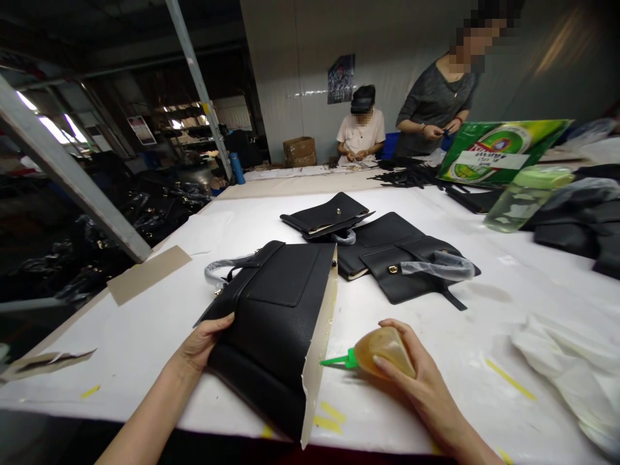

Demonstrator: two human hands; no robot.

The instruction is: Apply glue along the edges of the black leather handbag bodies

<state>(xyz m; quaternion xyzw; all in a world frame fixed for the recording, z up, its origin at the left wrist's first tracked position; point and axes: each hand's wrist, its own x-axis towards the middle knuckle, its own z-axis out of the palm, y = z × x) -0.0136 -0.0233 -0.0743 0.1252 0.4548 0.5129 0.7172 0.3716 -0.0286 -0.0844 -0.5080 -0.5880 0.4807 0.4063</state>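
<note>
A black leather bag panel (276,310) with a pale raw edge lies on the white table (145,336) in front of me. My left hand (203,342) grips its left edge, fingers curled round it. My right hand (407,368) is wrapped round an amber glue bottle (382,349), and the bottle's green nozzle (336,361) points at the panel's pale right edge, close to it. The bag's handle (217,268), wrapped in clear plastic, sticks out at the far left of the panel.
More black bag pieces (387,252) lie further back on the table, and white cloth or paper (571,368) lies at the right. A clear bottle (523,194) and a green bag (498,152) stand at the far right. Two people work at the far end. A metal post (72,174) slants at the left.
</note>
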